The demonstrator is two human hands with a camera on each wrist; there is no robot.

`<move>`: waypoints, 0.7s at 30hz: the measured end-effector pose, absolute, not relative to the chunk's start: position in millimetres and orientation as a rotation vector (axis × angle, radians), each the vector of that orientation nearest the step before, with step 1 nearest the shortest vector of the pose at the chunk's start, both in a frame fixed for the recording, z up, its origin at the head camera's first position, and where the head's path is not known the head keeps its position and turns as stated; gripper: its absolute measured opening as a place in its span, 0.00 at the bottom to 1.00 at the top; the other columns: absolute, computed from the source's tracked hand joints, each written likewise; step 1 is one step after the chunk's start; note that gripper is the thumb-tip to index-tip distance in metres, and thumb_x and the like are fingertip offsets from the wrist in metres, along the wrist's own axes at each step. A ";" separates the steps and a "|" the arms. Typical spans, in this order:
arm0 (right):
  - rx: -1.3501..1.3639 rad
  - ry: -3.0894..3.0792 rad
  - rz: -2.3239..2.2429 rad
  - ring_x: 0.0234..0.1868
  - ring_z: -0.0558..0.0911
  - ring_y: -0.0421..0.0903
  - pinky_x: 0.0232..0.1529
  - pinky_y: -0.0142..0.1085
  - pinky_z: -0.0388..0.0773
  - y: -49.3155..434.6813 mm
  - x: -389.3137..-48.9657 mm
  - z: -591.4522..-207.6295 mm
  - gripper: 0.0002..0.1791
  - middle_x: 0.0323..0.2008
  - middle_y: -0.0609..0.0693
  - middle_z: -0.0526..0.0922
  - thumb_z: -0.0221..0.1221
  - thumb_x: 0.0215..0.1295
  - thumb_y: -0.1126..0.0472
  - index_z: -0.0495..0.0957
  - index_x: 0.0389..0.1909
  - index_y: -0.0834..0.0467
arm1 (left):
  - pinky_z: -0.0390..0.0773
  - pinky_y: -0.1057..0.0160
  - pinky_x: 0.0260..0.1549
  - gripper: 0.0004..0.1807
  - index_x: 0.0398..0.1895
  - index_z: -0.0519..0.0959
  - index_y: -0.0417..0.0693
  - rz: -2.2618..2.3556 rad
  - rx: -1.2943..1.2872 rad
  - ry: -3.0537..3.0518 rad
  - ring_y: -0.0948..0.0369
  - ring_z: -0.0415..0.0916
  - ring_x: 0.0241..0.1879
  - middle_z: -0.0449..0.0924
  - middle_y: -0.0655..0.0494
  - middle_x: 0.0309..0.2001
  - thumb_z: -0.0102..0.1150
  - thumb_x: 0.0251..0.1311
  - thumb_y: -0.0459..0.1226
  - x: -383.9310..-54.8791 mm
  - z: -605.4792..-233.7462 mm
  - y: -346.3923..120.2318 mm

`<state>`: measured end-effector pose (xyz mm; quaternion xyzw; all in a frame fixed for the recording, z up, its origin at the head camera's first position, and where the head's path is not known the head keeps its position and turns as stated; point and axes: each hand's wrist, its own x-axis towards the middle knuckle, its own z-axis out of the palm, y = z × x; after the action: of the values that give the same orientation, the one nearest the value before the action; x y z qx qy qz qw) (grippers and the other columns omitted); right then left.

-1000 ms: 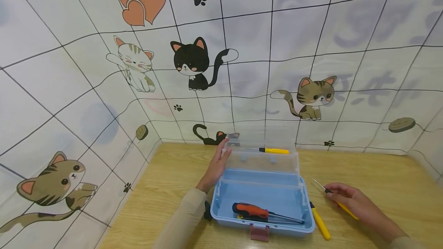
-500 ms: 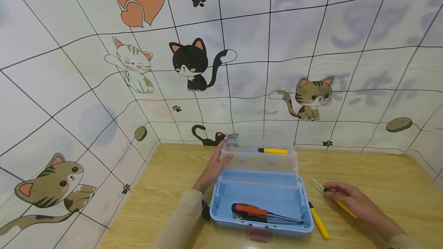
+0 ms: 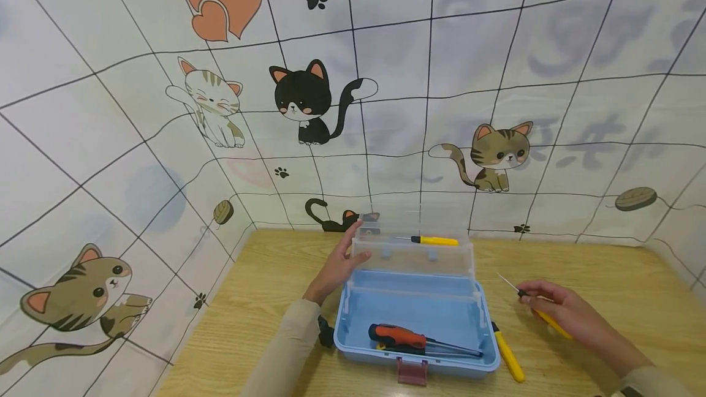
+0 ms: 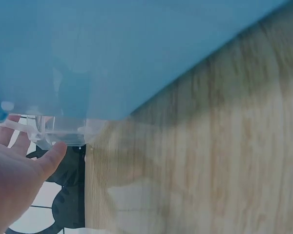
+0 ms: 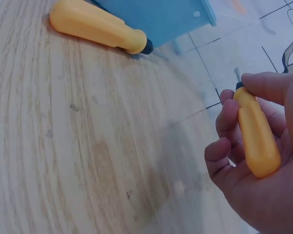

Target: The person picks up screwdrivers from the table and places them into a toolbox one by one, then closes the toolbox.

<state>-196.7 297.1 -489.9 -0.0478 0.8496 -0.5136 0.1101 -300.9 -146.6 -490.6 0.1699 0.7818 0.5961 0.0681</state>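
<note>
In the head view, my left hand is at the left edge of the clear raised lid of a light blue toolbox. Its thumb and fingers are spread against the lid, as the left wrist view also shows. To the right of the box, my right hand grips a yellow-handled screwdriver, its thin shaft pointing away and leftward. A second yellow screwdriver leans by the box's right wall. Another yellow screwdriver lies across the lid.
Inside the box, a red-and-black screwdriver lies over other tools near the front wall. A pinkish latch hangs at the front. A black object sits beside the box's left wall. Behind the wooden table stands a cat-printed wall.
My left thumb has slid a little lower on the lid. My right hand has risen slightly with the screwdriver still in it. The box and the other tools stay put.
</note>
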 end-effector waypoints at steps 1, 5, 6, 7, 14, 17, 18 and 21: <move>-0.155 2.492 -1.510 0.34 0.75 0.46 0.32 0.33 0.74 297.6 -196.9 -489.1 0.24 0.42 0.57 0.78 0.53 0.68 0.52 0.69 0.57 0.64 | 0.76 0.52 0.44 0.38 0.70 0.49 0.76 1.792 0.509 2.359 0.49 0.64 0.61 0.55 0.59 0.69 0.57 0.61 0.49 -301.2 -490.6 -146.8; -0.180 2.459 -1.518 0.35 0.75 0.47 0.32 0.34 0.74 299.7 -197.0 -486.0 0.24 0.43 0.59 0.77 0.52 0.68 0.52 0.68 0.58 0.65 | 0.76 0.52 0.46 0.38 0.71 0.49 0.75 1.787 0.534 2.345 0.51 0.60 0.64 0.53 0.61 0.70 0.57 0.61 0.48 -302.8 -490.5 -147.8; -0.194 2.459 -1.517 0.35 0.75 0.47 0.32 0.34 0.73 300.0 -196.9 -485.0 0.24 0.42 0.60 0.77 0.52 0.69 0.52 0.68 0.58 0.65 | 0.75 0.51 0.47 0.39 0.71 0.48 0.73 1.782 0.540 2.334 0.51 0.58 0.65 0.52 0.61 0.70 0.57 0.62 0.47 -302.0 -487.4 -147.9; -0.201 2.457 -1.516 0.35 0.75 0.48 0.32 0.34 0.73 299.9 -196.8 -483.6 0.24 0.42 0.60 0.76 0.52 0.69 0.52 0.67 0.58 0.65 | 0.75 0.51 0.48 0.39 0.72 0.48 0.71 1.779 0.553 2.325 0.51 0.56 0.66 0.51 0.60 0.71 0.56 0.62 0.46 -300.4 -483.7 -147.9; -0.227 2.474 -1.506 0.35 0.75 0.49 0.33 0.35 0.74 299.2 -198.8 -474.3 0.23 0.44 0.62 0.77 0.51 0.69 0.52 0.68 0.58 0.64 | 0.77 0.52 0.45 0.42 0.73 0.44 0.68 1.766 0.525 2.214 0.47 0.68 0.58 0.49 0.52 0.71 0.57 0.62 0.38 -296.4 -472.3 -151.6; -0.218 2.454 -1.519 0.36 0.75 0.51 0.34 0.36 0.75 298.5 -199.7 -471.0 0.24 0.46 0.61 0.77 0.51 0.69 0.52 0.68 0.58 0.64 | 0.77 0.51 0.44 0.44 0.73 0.44 0.71 1.773 0.517 2.207 0.48 0.70 0.56 0.50 0.54 0.71 0.60 0.60 0.40 -303.9 -484.2 -153.4; -0.219 2.452 -1.521 0.36 0.75 0.51 0.34 0.36 0.75 298.2 -199.9 -470.1 0.24 0.46 0.61 0.77 0.51 0.69 0.52 0.68 0.59 0.64 | 0.77 0.51 0.44 0.45 0.73 0.44 0.71 1.774 0.518 2.217 0.48 0.70 0.56 0.51 0.55 0.70 0.61 0.59 0.41 -306.0 -488.0 -153.4; -0.229 2.447 -1.531 0.36 0.75 0.51 0.34 0.36 0.76 297.1 -200.2 -468.1 0.24 0.46 0.61 0.77 0.51 0.69 0.52 0.68 0.59 0.64 | 0.77 0.51 0.44 0.45 0.72 0.45 0.73 1.773 0.523 2.262 0.48 0.70 0.56 0.54 0.56 0.69 0.62 0.58 0.46 -307.3 -492.2 -151.4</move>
<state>-200.2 297.1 -468.1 -0.0785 0.8387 -0.5248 0.1227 -307.3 -151.4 -492.2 0.1778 0.7698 0.6031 0.1099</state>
